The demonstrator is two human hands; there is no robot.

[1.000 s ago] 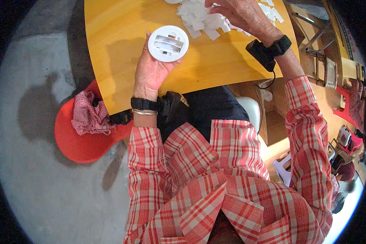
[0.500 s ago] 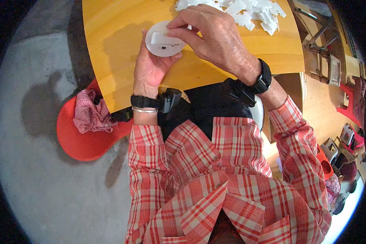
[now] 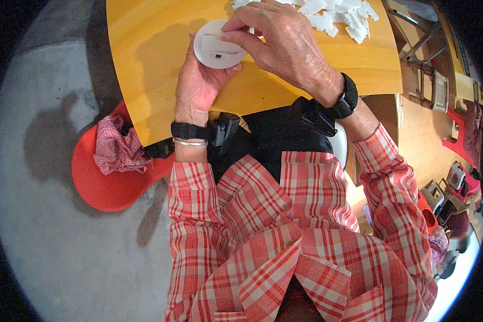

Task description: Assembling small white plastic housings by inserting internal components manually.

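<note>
My left hand [image 3: 197,86] holds a white round disc [image 3: 205,58] from below and the side, above the near part of the table. Set in the disc's face is a white rectangular cover [image 3: 213,45], with a small dark part [image 3: 217,56] just below it. My right hand [image 3: 287,45] reaches over from the right, thumb and forefinger pinched together at the cover's upper edge. Those fingertips hide part of the cover, so I cannot tell whether it lies flush. Past my right hand lies a pile of flat white plastic pieces [image 3: 354,24].
The yellow wooden table [image 3: 150,80] ends close in front of my lap. To the left, a red stool [image 3: 104,185] carries a crumpled checked cloth [image 3: 115,147]. Chairs [image 3: 439,91] and a person [image 3: 448,257] appear along the right rim.
The disc has risen slightly in my left hand and its face is turned more toward me. My right fingers have stayed at the cover, moving only a little.
</note>
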